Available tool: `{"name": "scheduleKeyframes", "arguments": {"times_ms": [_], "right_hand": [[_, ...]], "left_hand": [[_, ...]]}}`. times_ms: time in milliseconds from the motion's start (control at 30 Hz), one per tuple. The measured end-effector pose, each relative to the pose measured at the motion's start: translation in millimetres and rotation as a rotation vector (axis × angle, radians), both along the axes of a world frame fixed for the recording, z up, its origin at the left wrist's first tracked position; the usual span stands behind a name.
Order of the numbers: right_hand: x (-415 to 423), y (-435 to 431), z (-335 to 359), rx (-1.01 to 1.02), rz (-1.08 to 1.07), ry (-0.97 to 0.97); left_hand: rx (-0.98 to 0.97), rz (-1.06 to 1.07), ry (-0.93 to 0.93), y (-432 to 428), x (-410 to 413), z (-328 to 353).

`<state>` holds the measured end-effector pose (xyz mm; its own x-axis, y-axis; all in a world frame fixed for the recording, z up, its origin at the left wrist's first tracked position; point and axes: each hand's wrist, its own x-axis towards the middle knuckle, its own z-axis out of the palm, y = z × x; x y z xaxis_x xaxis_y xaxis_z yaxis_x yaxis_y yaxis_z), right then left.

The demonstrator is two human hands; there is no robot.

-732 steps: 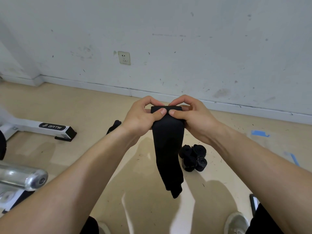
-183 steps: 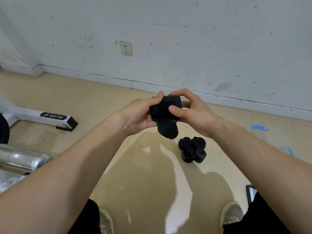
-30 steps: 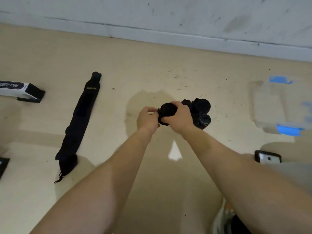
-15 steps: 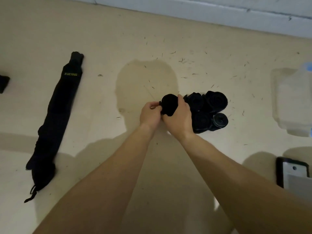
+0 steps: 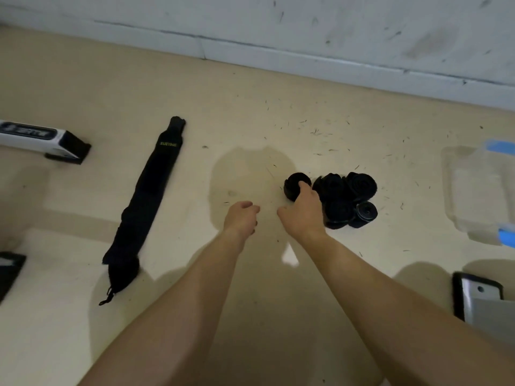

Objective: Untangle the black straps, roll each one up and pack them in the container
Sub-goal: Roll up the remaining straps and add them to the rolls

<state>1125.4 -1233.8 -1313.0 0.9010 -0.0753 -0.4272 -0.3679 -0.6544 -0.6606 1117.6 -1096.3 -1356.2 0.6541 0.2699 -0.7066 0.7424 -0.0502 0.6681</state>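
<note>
Left hand loosely curled, empty. Right hand fingers curled over roll, on floor just beside pile. Risk: unsecured tail springs, roll unwinds on release. Strap flat at left; container well apart, right.

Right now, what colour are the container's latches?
Blue latches on the clear container, seen in the head view.
</note>
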Motion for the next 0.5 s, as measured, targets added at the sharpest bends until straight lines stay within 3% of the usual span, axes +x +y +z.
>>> {"name": "scheduleKeyframes", "arguments": {"times_ms": [267, 500], "right_hand": [[-37.3, 65.8, 18.5, 0.044, 0.165, 0.088], [-60.5, 129.7, -7.4, 0.1, 0.295, 0.239]], "left_hand": [[0.242, -0.001, -0.001, 78.6, -49.2, 27.9], [0.479, 0.031, 0.092, 158.0, -82.0, 14.2]]}}
